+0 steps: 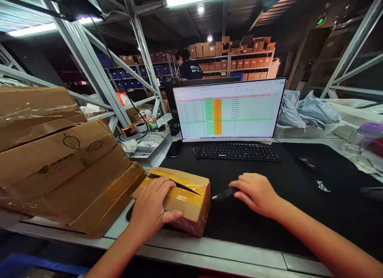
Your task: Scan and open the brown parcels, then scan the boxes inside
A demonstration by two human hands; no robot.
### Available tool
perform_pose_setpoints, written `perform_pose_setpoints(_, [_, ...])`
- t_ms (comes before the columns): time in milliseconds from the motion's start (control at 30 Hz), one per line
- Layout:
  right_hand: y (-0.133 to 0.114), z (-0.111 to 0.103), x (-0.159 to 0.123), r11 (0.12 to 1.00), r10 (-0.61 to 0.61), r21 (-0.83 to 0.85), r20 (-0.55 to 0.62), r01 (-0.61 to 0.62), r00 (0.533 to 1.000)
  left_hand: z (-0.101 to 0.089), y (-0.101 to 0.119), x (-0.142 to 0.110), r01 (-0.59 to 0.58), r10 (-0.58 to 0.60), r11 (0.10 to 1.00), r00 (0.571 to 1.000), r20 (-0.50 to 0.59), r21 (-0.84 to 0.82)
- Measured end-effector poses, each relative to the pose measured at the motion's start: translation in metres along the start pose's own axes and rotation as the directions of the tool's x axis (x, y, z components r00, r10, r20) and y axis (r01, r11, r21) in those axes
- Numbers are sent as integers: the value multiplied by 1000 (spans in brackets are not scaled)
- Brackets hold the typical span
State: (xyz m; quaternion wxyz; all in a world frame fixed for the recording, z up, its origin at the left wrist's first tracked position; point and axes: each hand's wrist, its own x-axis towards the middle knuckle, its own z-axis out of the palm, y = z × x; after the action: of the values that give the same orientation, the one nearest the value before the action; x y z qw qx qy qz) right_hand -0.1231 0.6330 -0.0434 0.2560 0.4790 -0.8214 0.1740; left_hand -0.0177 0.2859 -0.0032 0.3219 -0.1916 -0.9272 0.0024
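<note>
A small cardboard box (187,202), wrapped in shiny tape with one flap partly raised, lies on the black desk mat (269,238) near the front edge. My left hand (152,208) rests on its near left corner, fingers wrapped over the top and thumb along the side. My right hand (255,192) lies palm down on the mat just right of the box, fingers closed over a dark slim tool (223,195) whose tip points at the box's side.
Large taped cartons (60,158) are stacked at the left. A monitor (229,109) showing a spreadsheet and a black keyboard (237,151) stand behind the mat. A mouse (305,163), grey mailer bags (311,110) and a white basket sit at right. A person (190,66) stands by distant shelves.
</note>
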Motion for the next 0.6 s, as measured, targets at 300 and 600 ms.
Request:
perform_pose_setpoints(300, [-27,8,21,976,-208,-63,1,208,978,1,-1,5,34,-32,999,997,69,-22])
perform_pose_setpoints(600, [33,12,33,956,217,-220,88,-194,972,1,-4,5,-59,60,998,998,-18,4])
